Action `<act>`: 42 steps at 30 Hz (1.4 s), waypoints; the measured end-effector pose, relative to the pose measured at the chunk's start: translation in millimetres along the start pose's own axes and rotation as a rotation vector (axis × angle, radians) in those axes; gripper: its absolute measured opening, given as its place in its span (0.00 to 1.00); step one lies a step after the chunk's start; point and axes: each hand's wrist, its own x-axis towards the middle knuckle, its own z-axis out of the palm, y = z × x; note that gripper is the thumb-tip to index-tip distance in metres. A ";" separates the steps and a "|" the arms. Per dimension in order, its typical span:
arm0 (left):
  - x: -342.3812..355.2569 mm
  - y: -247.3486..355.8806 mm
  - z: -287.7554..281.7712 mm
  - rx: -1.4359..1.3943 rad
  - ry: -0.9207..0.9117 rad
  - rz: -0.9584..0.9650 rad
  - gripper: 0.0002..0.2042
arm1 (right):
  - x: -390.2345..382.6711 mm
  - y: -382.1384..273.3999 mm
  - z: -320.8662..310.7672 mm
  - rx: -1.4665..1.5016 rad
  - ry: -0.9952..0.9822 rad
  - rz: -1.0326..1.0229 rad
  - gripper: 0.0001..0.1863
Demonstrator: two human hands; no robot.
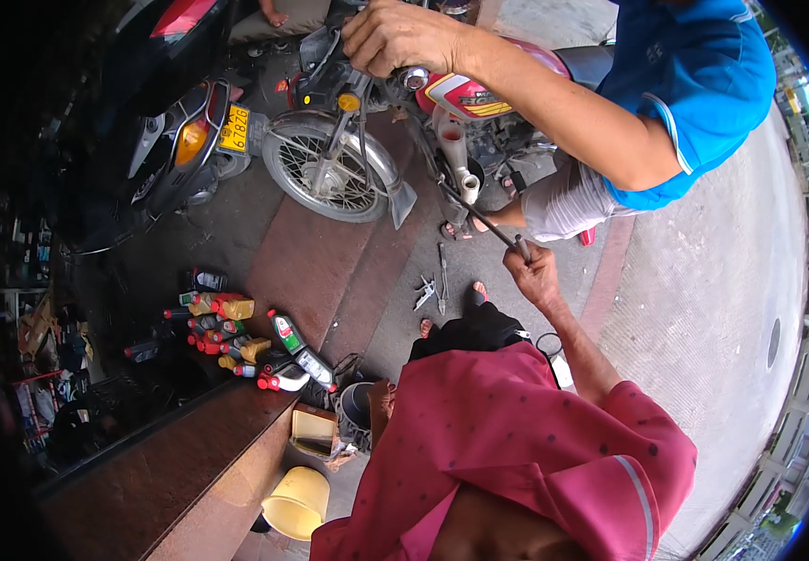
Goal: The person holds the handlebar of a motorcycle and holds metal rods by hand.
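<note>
My right hand [535, 273] is closed around the near end of a long dark metal bar [481, 213] with a short cylinder across its end. The bar points away and to the left, toward a red motorcycle [479, 89]. Beside its far end is a pale, tube-like part [456, 150] under the tank; I cannot make out exactly what it is. My left hand [382, 400] hangs low by my side near a dark bucket [356, 404], mostly hidden by my pink shirt, its fingers unclear. Opposite me, a person in a blue shirt [694, 103] has a hand [400, 39] on the handlebar.
Several oil bottles [236, 323] cluster at the left by a brown ledge [171, 458]. A yellow bucket [297, 505] and an open box [314, 430] stand below them. Metal tools [426, 292] lie on the ground ahead of my feet. A dark scooter [180, 150] is parked at the far left.
</note>
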 end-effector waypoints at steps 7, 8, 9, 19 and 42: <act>-2.7 34.2 8.8 0.088 0.010 0.085 0.14 | -17.0 32.2 -21.3 -0.271 -0.160 0.218 0.09; -3.1 42.5 13.5 0.097 0.009 0.104 0.14 | -19.8 38.5 -28.5 -0.314 -0.174 0.231 0.09; -6.2 50.3 18.1 0.105 0.014 0.120 0.14 | -24.8 44.3 -34.7 -0.355 -0.193 0.246 0.09; 14.9 86.6 79.7 0.120 -0.008 0.196 0.11 | -42.0 96.4 -97.6 -0.491 -0.074 0.292 0.08; 97.4 -23.8 107.6 1.491 0.394 0.774 0.08 | 0.4 104.1 -97.7 -0.086 -0.054 0.080 0.10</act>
